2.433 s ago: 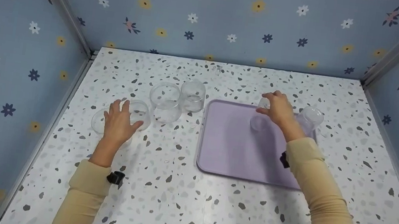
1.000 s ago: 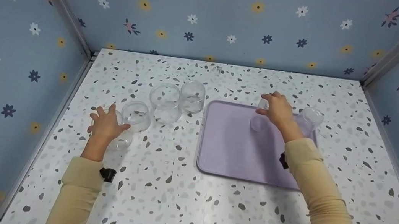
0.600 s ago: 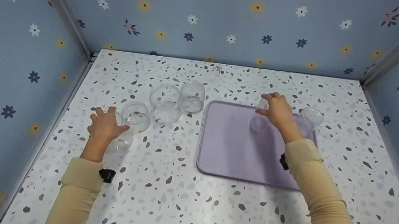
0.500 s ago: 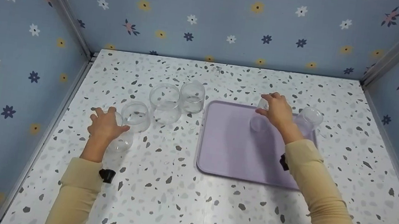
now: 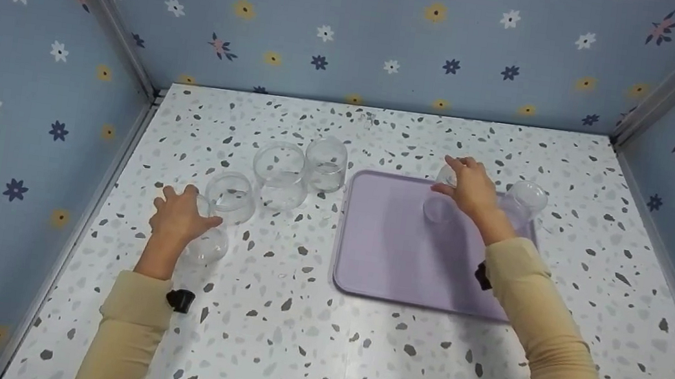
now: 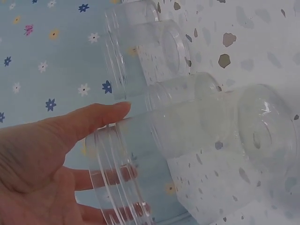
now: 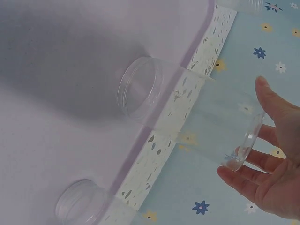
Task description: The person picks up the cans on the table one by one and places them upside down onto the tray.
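Note:
My left hand [image 5: 177,217] grips the threaded rim of a clear plastic jar [image 5: 207,247] at the left of the table. In the left wrist view the thumb lies at that jar's [image 6: 150,159] rim, and fingers show through its wall. Whether its base touches the table I cannot tell. On the right, my right hand [image 5: 471,191] holds the upper end of another clear jar [image 5: 438,210]. This jar [image 7: 206,112] stands rim down on the lilac tray [image 5: 395,249], its base among the fingers in the right wrist view.
Several clear jars stand close by: a short jar [image 5: 230,198], a wide jar [image 5: 279,175] and a narrower jar [image 5: 325,165] left of the tray. Another inverted jar [image 5: 525,201] is at the tray's far right corner. Flowered panels [image 5: 371,31] enclose the table.
My left hand has moved left and slightly nearer, from beside the short jar onto the leftmost jar. That jar's base has lately shifted slightly right and nearer. The right hand has hardly moved.

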A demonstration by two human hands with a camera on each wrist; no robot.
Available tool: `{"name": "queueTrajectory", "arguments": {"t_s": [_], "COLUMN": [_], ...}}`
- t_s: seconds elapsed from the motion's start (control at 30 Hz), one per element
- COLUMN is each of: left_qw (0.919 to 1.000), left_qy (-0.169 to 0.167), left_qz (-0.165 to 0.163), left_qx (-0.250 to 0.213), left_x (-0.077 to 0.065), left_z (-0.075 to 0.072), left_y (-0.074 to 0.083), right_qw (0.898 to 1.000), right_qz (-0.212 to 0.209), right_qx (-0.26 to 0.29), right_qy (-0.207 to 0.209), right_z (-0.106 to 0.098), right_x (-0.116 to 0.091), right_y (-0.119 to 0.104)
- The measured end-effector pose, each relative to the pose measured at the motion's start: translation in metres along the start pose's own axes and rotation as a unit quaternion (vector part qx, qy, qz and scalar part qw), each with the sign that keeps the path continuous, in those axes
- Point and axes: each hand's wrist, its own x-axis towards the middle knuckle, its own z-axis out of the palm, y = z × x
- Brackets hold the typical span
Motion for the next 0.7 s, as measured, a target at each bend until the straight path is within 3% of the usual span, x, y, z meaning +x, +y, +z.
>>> {"name": "queueTrajectory", "arguments": {"t_s": [0.33,0.7], "left_qw": [0.9997,0.9985], "left_qy": [0.004,0.018], "left_qz": [0.023,0.051], "left_qx": [0.008,0.002], "left_x": [-0.008,-0.014], "left_z": [0.003,0.006], "left_y": [0.004,0.015], "right_qw": [0.999,0.998], "right_qz": [0.025,0.014], "right_qx": [0.018,0.055], "right_qy": [-0.015,0.006], "right_z": [-0.004,-0.008], "right_x": [-0.002,-0.013], "right_y": [0.002,0.003]}}
